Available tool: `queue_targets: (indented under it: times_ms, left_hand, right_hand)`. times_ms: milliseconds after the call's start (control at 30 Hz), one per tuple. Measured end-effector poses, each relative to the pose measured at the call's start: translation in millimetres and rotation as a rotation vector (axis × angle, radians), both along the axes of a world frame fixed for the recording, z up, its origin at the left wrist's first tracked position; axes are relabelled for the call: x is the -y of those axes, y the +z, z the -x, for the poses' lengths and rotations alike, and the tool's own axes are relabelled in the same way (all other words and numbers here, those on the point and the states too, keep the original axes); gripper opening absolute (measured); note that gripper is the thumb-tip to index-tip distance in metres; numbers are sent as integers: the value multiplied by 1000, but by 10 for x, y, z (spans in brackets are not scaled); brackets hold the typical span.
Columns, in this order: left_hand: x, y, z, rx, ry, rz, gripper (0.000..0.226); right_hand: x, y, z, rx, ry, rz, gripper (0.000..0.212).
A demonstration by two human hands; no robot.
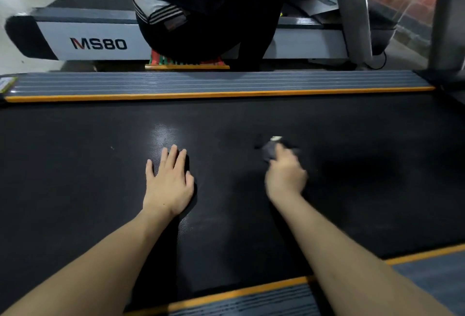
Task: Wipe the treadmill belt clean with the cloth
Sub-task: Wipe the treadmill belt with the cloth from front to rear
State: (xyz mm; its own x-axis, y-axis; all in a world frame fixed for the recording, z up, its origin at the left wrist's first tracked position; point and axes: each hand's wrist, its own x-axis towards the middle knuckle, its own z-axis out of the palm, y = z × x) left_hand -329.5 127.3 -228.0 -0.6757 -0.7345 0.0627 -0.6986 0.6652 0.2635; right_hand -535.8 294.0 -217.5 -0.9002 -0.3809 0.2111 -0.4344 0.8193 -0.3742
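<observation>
A person leans over a black treadmill belt (75, 164), both bare forearms reaching in from the near edge. The left hand (168, 181) lies flat on the belt near its middle, palm down, fingers straight and slightly spread, holding nothing. Just beyond its fingertips a pale, shiny patch (164, 134) shows on the textured surface. To the right, the right hand (285, 174) is blurred; its fingers are curled around a small dark cloth (269, 151), which is pressed against the belt towards the far side of centre. A small light tag (276, 137) sticks out at the cloth's far end. How tightly the fingers close cannot be told through the blur. An orange strip (219, 94) runs along the belt's far edge, backed by a grey ribbed side rail (219, 81); a matching orange strip and rail border the near edge at the lower right. Beyond the far rail a second person (206, 13) in dark clothing with striped trim crouches between the machines. Behind that person stands a neighbouring treadmill (98, 44), its grey side panel marked MS80. A grey upright post (352, 8) rises at the upper right.
</observation>
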Motion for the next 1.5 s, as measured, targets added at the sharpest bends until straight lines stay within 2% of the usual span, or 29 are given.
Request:
queue_targets:
  times_ms: [67,133,200,267,333,500,633,733,800,867,967,1033,1200,1333,1400,1500]
  left_hand:
    - [-31,8,-37,-79,42,31,50]
    - [-50,22,-102,-132,59,63,42]
    - [-43,21,-204,-76,13,52,46]
    - [-61,-14,-350,54,-55,59,54]
    - [-94,-31,-530,99,-73,68,59]
    - [-192,-66,-681,70,-43,53,60]
    - [-197,-49,-624,42,-23,28,56]
    - [-207,-44,-647,24,-5,24,60]
    - [-217,-41,-656,18,23,33,60]
    - [-228,-41,-662,22,58,52,57]
    - [-217,-32,-691,48,52,52,55]
    - [-222,-13,-696,60,42,40,55]
    - [-232,20,-646,80,28,17,54]
    - [-234,41,-636,97,3,6,51]
    - [-246,56,-628,95,2,2,50]
    - [-248,67,-650,65,13,16,48]
  right_hand:
    - [342,-34,-554,-46,158,54,39]
    - [490,-42,-1007,-96,396,74,43]
    - [378,-3,-1054,-11,637,130,48]
    - [90,72,-807,62,758,106,48]
    - [-254,95,-426,59,712,38,49]
    - [-1114,162,323,89,89,115,47]
    - [-724,155,106,119,-217,43,48]
    - [-88,80,-516,123,-70,74,43]
    - [296,48,-1080,55,144,101,35]
    - [487,42,-1489,16,412,79,41]
    - [257,102,-1334,58,635,107,49]
    - [-143,106,-958,64,557,82,51]
    - [-1190,196,24,103,58,92,47]
    - [-925,133,-72,65,-137,-4,48]
    - [-538,89,-364,74,-100,11,48]
    - [53,57,-1100,41,174,66,42]
